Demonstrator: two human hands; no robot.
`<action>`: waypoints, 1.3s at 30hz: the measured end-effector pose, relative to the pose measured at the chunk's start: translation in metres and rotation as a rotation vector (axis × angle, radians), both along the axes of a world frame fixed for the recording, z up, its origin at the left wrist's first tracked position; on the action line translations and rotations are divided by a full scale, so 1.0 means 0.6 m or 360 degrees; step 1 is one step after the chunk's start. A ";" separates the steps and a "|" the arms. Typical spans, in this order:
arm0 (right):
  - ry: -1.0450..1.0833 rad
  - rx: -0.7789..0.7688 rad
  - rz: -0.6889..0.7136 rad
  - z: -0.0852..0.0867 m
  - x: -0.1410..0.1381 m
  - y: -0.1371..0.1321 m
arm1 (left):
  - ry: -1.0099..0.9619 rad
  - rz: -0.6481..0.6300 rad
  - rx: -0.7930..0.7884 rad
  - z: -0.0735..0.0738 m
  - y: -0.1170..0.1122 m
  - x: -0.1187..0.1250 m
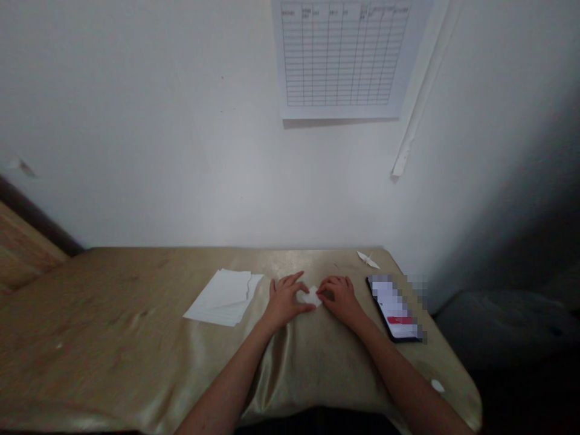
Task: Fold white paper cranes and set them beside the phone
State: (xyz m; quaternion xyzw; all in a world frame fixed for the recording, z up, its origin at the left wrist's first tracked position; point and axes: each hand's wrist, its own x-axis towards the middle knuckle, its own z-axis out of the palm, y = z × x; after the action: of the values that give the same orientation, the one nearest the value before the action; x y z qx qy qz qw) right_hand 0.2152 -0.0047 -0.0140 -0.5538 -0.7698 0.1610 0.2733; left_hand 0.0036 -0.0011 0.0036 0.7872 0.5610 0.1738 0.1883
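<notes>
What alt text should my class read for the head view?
A person's left hand and right hand handle a small white paper on a cloth-covered table. White sheets lie left, a phone right.

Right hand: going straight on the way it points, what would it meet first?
The small paper, most likely: the right hand points leftward at it and seems to touch it already, though depth is unclear. The left hand lies just beyond.
</notes>
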 end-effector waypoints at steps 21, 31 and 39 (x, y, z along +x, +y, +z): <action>-0.0037 0.0037 0.0008 -0.005 0.000 0.003 | 0.0025 0.0086 0.0181 0.000 0.010 0.025; -0.0037 0.0015 -0.0003 -0.001 -0.001 0.001 | 0.0055 0.0119 0.0088 0.008 0.010 0.020; -0.0024 -0.0004 -0.0007 0.003 -0.002 0.000 | 0.0094 0.0048 -0.0034 0.009 0.002 0.013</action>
State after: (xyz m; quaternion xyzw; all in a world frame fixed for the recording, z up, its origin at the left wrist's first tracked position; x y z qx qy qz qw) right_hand 0.2142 -0.0047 -0.0124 -0.5571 -0.7704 0.1572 0.2673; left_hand 0.0114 0.0003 0.0091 0.7813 0.5799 0.1473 0.1776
